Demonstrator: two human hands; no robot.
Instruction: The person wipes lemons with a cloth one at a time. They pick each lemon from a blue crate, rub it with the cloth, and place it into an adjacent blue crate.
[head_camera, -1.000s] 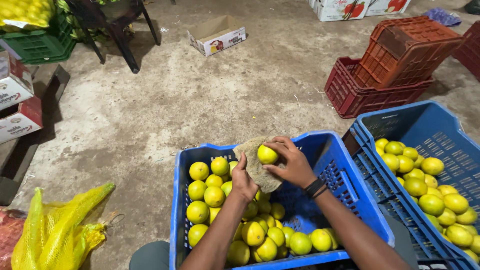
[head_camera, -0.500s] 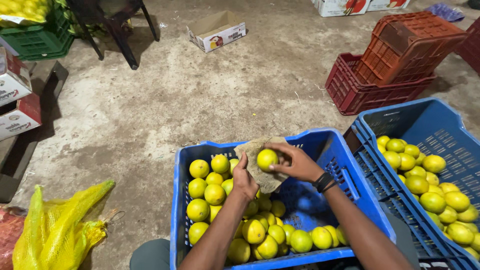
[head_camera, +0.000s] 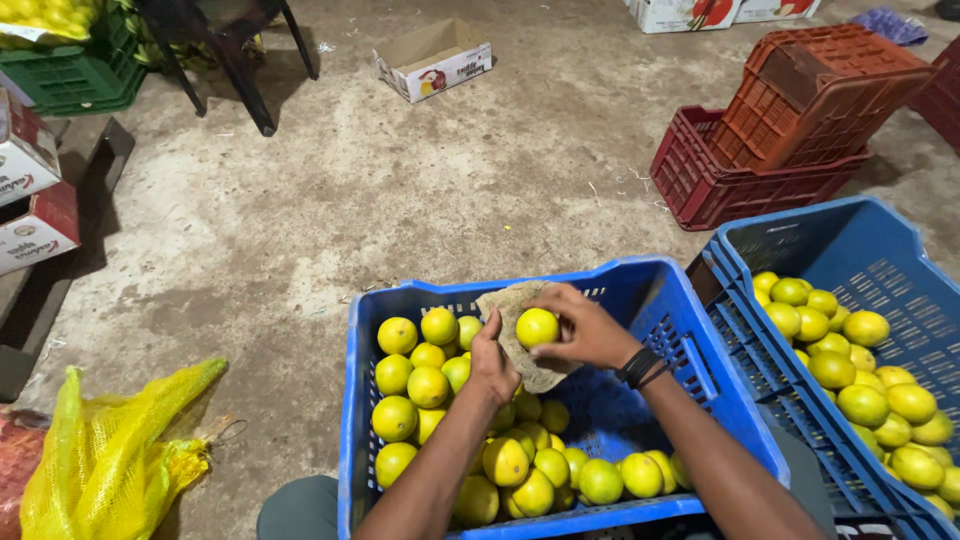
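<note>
Right hand (head_camera: 585, 330) gripping yellow-green fruit (head_camera: 537, 327), left hand (head_camera: 493, 362) clutching cloth (head_camera: 512, 322), over blue crate (head_camera: 660, 300)

Two stacked red crates (head_camera: 790, 130) stand on the concrete floor (head_camera: 400, 200). An open cardboard box (head_camera: 433, 60) lies beyond them. A yellow mesh sack (head_camera: 110, 455) rests at lower left, a green crate (head_camera: 75, 75) at upper left.

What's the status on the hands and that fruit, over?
Left hand holds a brown cloth. Right hand fingers grip one yellow-green fruit against it, above the blue crate. Nothing in the way.
</note>
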